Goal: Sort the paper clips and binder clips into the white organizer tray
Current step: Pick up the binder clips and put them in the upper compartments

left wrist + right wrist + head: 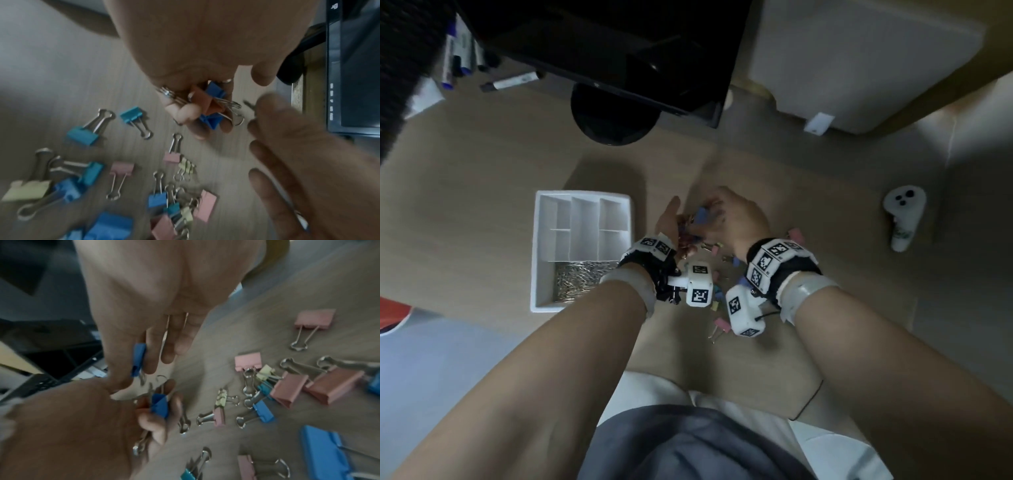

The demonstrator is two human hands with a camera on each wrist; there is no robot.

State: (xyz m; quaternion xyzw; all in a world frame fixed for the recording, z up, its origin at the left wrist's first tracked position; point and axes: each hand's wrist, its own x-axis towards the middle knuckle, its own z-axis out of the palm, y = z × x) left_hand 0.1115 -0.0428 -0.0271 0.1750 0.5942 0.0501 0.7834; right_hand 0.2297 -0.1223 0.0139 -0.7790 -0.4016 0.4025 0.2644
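Observation:
The white organizer tray [539, 246] lies on the desk to the left of both hands; its near compartment holds silver paper clips [580, 279], and the other compartments look bare. My left hand [671, 221] is turned palm-right and grips a bunch of binder clips [211, 104], blue and orange among them. Close beside it, my right hand [722, 212] pinches a blue binder clip [139, 360] between thumb and fingers. Several loose binder clips [719, 301] in pink, blue, teal and yellow lie scattered on the desk beneath and behind the wrists [123, 172] [287, 386].
A black monitor [602, 44] on a round stand [613, 116] sits at the back. Markers [458, 54] lie at the back left, and a white box [859, 58] stands at the back right. A white controller [902, 219] rests at the right.

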